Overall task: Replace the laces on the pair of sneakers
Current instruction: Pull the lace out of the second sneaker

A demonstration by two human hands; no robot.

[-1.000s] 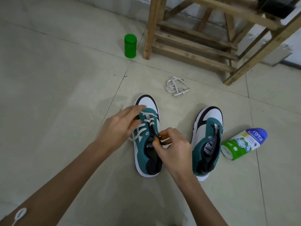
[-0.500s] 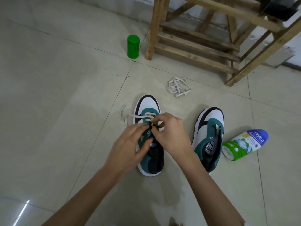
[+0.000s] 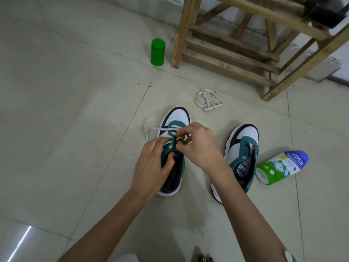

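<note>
Pale glossy tiled floor (image 3: 56, 110) with dark grout lines, rough wooden frame (image 3: 226, 52) against a whitish wall (image 3: 341, 55).

count: 2 teal, white and black low-top sneakers: left sneaker (image 3: 177, 118), right sneaker (image 3: 245, 137); 2 flat white laces: threaded lace (image 3: 153, 128), loose lace bundle (image 3: 207, 100); 1 green plastic cylindrical jar (image 3: 158, 52); 1 white-green powder bottle, blue cap (image 3: 281, 167); 1 bare wooden frame (image 3: 179, 35); 2 hands: left hand (image 3: 151, 167), right hand (image 3: 200, 146)
</note>
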